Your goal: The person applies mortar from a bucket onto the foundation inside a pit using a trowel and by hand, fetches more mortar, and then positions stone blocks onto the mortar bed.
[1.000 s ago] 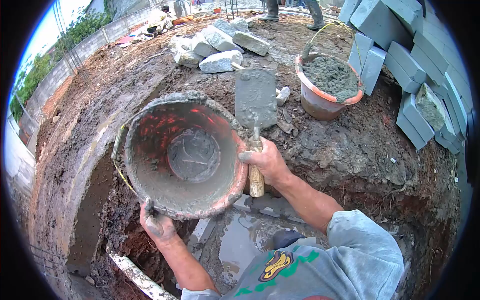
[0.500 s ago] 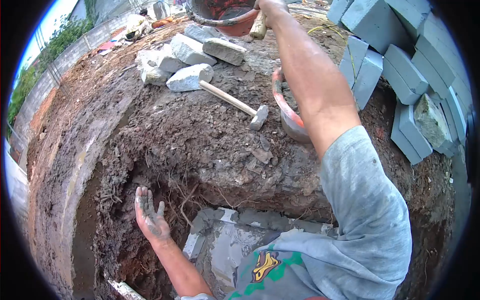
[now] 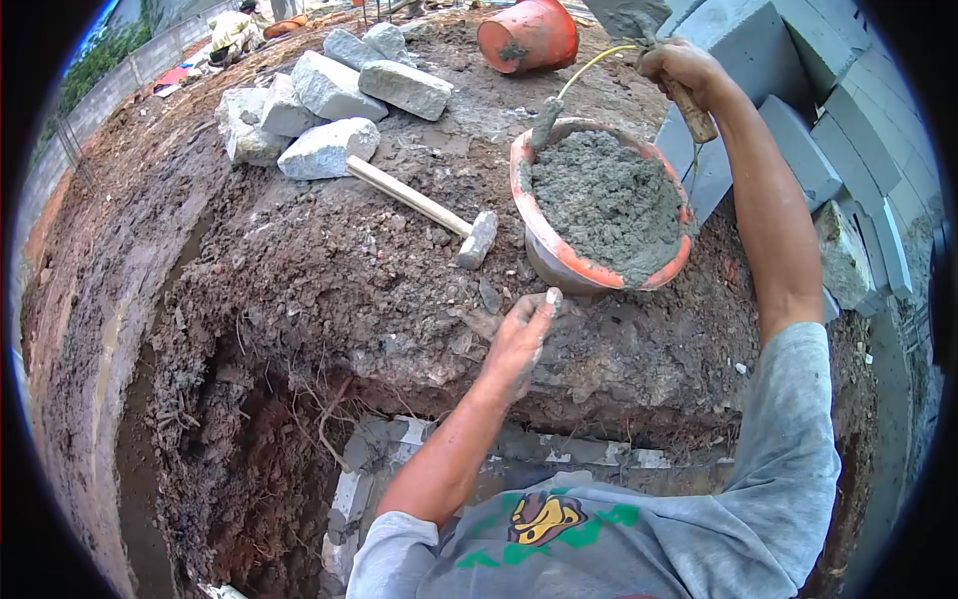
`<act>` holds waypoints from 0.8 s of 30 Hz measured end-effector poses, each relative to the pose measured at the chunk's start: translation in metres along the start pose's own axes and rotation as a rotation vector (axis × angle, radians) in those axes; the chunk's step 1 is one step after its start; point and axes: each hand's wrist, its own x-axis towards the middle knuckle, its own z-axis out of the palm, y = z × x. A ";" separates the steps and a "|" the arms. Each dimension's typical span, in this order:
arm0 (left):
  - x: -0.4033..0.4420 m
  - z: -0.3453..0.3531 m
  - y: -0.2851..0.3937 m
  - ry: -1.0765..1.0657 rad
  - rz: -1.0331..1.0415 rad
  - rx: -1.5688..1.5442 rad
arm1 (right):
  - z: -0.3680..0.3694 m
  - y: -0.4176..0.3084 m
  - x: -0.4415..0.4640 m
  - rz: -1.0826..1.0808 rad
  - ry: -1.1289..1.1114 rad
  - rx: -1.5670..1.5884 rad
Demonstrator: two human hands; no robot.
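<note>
My right hand (image 3: 689, 78), at the upper right, is closed around the wooden handle of a trowel (image 3: 627, 14). Its grey blade points up and is cut off by the top edge. Below it stands a bucket (image 3: 609, 205) with an orange rim, filled with wet grey mortar. A yellow-sheathed wire handle (image 3: 589, 70) rises from this bucket toward the trowel. My left hand (image 3: 514, 339), smeared with mortar, is just below the bucket's front rim with its fingers apart and nothing in it. Whether it touches the bucket I cannot tell.
An orange bucket (image 3: 529, 38) lies tipped on its side behind. A hammer (image 3: 429, 208) rests on the soil beside rough stones (image 3: 334, 90). Grey blocks (image 3: 748, 50) are piled at the right. Below me is a trench with masonry (image 3: 349, 494) and roots (image 3: 324, 424).
My right hand has moved right with the trowel, away from the orange bucket, which now lies on its side. My left hand has moved up and right to the mortar bucket. The view has shifted.
</note>
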 end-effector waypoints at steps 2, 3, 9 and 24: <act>0.009 0.024 0.022 -0.011 -0.116 -0.157 | -0.004 -0.011 -0.008 -0.044 0.016 0.094; 0.016 0.028 0.026 -0.022 -0.091 -0.177 | -0.006 -0.016 -0.015 -0.041 -0.011 0.113; 0.037 0.043 0.043 0.022 0.049 -0.259 | 0.003 -0.044 -0.055 -0.112 -0.120 0.111; 0.011 0.046 0.028 0.219 0.310 -0.275 | 0.030 -0.147 -0.170 -0.175 -0.111 -0.434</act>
